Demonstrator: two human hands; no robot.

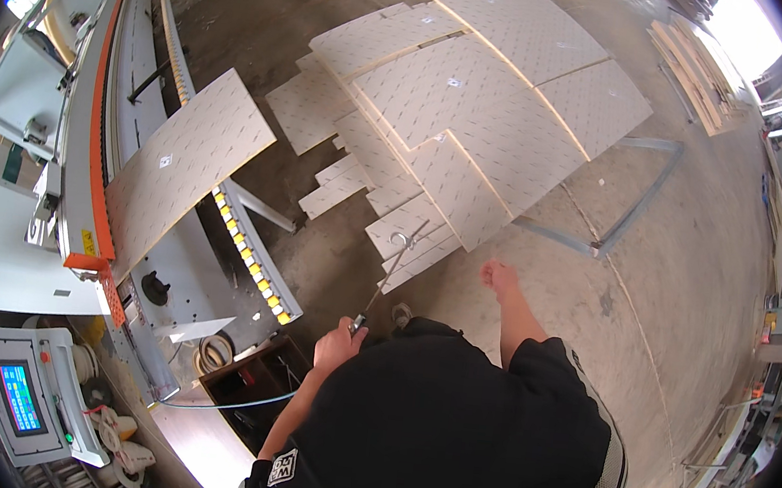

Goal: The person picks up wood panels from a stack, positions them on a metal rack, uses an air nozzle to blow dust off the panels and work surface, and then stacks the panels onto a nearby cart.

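My left hand (338, 345) is closed around the handle of an air blow gun (359, 323). Its long thin nozzle points away from me, over the near edge of the stacked boards (480, 120). A pale blue hose (241, 405) runs near my left forearm toward the machine. A small white curl lies along the nozzle; whether it belongs to the gun or the boards, I cannot tell. My right hand (499, 276) hangs beside the stack's near right corner, above the concrete floor, fingers loosely bent, with nothing visible in it.
Left of me stands a long edge-banding machine (99, 118) with a patterned panel (193, 155) lying on it. A roller rail (251, 258) borders its near side. At lower left is a control screen (19, 395). A metal floor frame (638, 208) sits right of the stack; planks (690, 75) lie beyond.
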